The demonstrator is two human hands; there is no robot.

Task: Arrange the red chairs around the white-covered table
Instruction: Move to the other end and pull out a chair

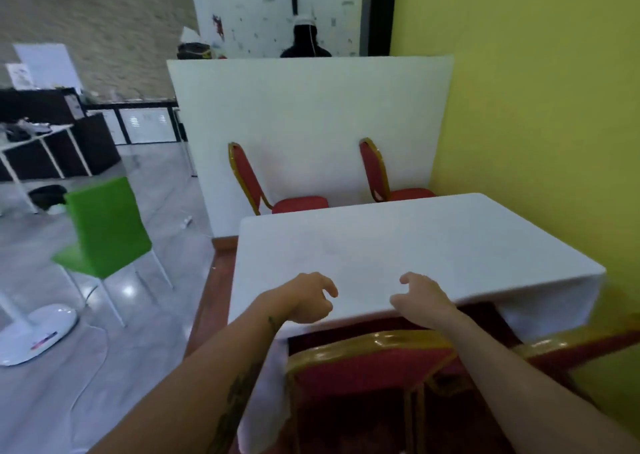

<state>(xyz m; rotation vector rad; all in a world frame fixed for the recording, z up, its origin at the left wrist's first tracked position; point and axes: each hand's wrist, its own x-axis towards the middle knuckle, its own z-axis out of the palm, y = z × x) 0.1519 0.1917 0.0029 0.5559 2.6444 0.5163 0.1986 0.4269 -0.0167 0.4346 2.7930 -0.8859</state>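
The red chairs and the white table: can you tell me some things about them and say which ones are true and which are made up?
1. Two red chairs stand at the far side of the table. True: the far left chair and the far right chair are both there.
2. The left hand grips the near chair. False: it hangs empty above the table's near edge, fingers curled.
3. The right hand holds nothing. True.
4. The green chair is tucked under the table. False: it stands apart on the grey floor to the left.
5. The wall beside the table is blue. False: the wall is yellow.
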